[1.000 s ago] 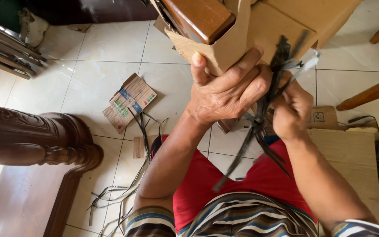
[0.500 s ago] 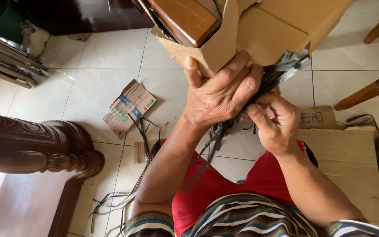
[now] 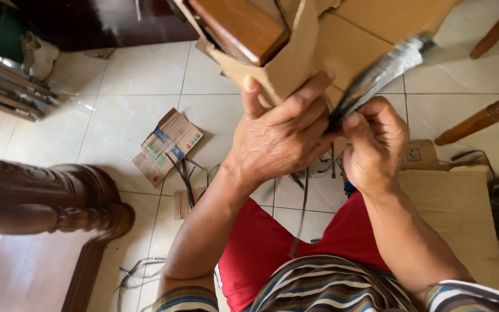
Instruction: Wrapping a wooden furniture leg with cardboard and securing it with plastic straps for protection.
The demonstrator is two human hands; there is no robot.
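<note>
In the middle of the frame the left hand (image 3: 281, 136) is closed around the lower edge of a brown corrugated cardboard box (image 3: 342, 40), the thumb up against the flap and the fingers spread across its front face. The box fills the upper centre and upper right of the frame and wraps a polished reddish-brown wooden piece (image 3: 235, 26) whose end pokes out at the top. Just right of centre, the right hand (image 3: 376, 144) is pinched shut on a dark grey plastic strap (image 3: 376, 75); thumb and fingers clamp it near its lower end. From that grip the strap runs blurred, up and to the right across the box face, and thin dark strands hang down between the two hands towards the red shorts (image 3: 295, 242) at the bottom centre. The two hands sit just beside each other, knuckles almost touching.

On the pale tiled floor (image 3: 116, 104), left of centre, lies a flattened small printed cardboard carton (image 3: 166, 144), with loose dark strap offcuts (image 3: 186, 179) beside it and more near the lower left. A carved dark wooden furniture leg (image 3: 41, 196) occupies the left edge. A flat sheet of brown cardboard (image 3: 457, 214) lies at the right, below two slanted wooden chair legs (image 3: 480, 118).
</note>
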